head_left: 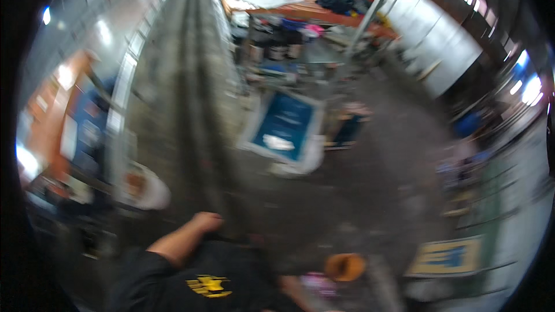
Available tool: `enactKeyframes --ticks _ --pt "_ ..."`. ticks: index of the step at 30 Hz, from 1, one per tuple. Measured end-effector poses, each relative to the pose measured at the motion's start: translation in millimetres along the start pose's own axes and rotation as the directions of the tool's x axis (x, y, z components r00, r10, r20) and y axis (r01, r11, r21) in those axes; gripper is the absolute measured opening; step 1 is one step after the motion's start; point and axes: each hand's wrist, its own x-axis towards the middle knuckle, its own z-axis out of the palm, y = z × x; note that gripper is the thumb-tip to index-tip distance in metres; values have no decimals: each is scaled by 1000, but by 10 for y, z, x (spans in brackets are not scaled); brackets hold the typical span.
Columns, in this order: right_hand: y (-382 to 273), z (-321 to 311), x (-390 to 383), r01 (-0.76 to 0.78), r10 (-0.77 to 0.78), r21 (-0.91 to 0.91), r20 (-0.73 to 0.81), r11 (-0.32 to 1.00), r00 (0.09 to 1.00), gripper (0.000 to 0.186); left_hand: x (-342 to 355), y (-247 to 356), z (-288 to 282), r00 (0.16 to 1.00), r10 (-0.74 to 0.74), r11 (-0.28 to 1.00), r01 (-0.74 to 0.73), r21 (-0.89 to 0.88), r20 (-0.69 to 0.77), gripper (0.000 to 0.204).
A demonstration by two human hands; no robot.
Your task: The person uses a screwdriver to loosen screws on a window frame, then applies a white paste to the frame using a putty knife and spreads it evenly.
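Everything is smeared by motion. My left hand [207,221] is held in front of my black shirt [243,266], its forearm crossing from the lower left. The hand looks compact, but its fingers do not show, and I see nothing held in it. Of my right arm only a blurred strip of forearm [293,290] shows at the lower edge; the hand itself is out of sight. An orange round container [345,267] stands on the floor right of that forearm, beside a blurred pink and white thing [318,284].
A blue panel with a pale frame [283,124] lies ahead, a smaller dark-blue one [348,128] beside it. A white bucket [153,189] stands at left by a long rail [124,75]. Cluttered shelves [277,46] are ahead; a yellowish framed board [446,257] is at right.
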Motion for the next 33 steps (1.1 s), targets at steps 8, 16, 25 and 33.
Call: enactKeyframes --ticks 8,16,25,33 --pt "97 1345 -266 -56 163 -421 222 905 961 22 -36 -1162 189 975 191 980 -195 -27 -117 43" --pt "-1442 1609 409 30 -27 -33 104 999 994 20 -278 -2176 -339 914 -371 915 330 -231 -164 41" --pt "-2455 3184 129 99 -69 -367 95 925 993 35 -394 -3199 -359 837 -546 724 452 -521 -31 40" --pt "-2401 3425 172 9 84 -493 167 870 982 31 -9 -2920 -1147 852 -523 406 285 -868 35 31"
